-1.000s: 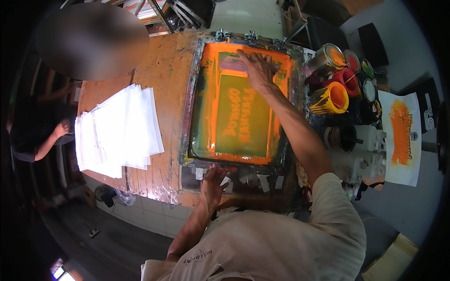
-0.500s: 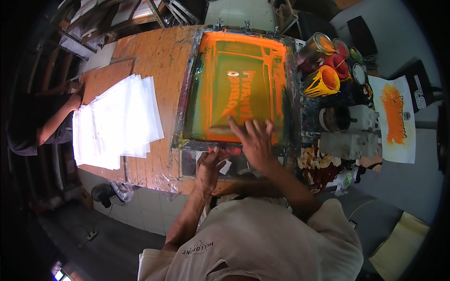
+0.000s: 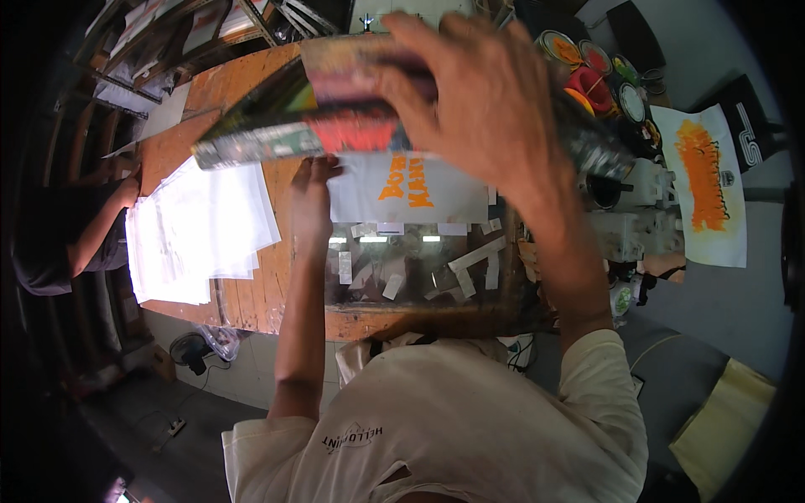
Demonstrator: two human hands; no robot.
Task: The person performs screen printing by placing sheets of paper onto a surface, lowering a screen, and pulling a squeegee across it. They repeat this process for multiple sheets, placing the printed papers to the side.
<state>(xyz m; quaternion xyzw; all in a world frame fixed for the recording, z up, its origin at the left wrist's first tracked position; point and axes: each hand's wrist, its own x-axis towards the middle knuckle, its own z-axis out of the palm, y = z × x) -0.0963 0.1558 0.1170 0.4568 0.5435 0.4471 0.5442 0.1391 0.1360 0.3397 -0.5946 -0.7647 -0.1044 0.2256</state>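
A screen printing frame (image 3: 277, 138) with a paint-stained rail is tilted up, its near edge raised toward me. My right hand (image 3: 495, 101), blurred by motion, grips it over the near rail, thumb across a pinkish-brown board (image 3: 352, 71) that looks like a squeegee. Below the frame lies a translucent sheet (image 3: 356, 189) with orange block lettering (image 3: 407, 184); the raised frame hides its far part. My left hand (image 3: 314, 189) is at the sheet's left edge, its fingers drawn together there. Under the sheet is a dark glossy board (image 3: 377, 260) with pieces of tape.
A stack of white sheets (image 3: 205, 230) lies left on the wooden table (image 3: 272, 293), with another person's hand (image 3: 126, 193) beside it. Open ink cans (image 3: 591, 59) crowd the right side. Farther right is a paper smeared orange (image 3: 704, 176). A small fan (image 3: 189, 352) stands below.
The frame has swung up from flat, uncovering the orange print. My right hand has risen with it; my left hand has moved from the frame's front edge to the sheet's left edge.
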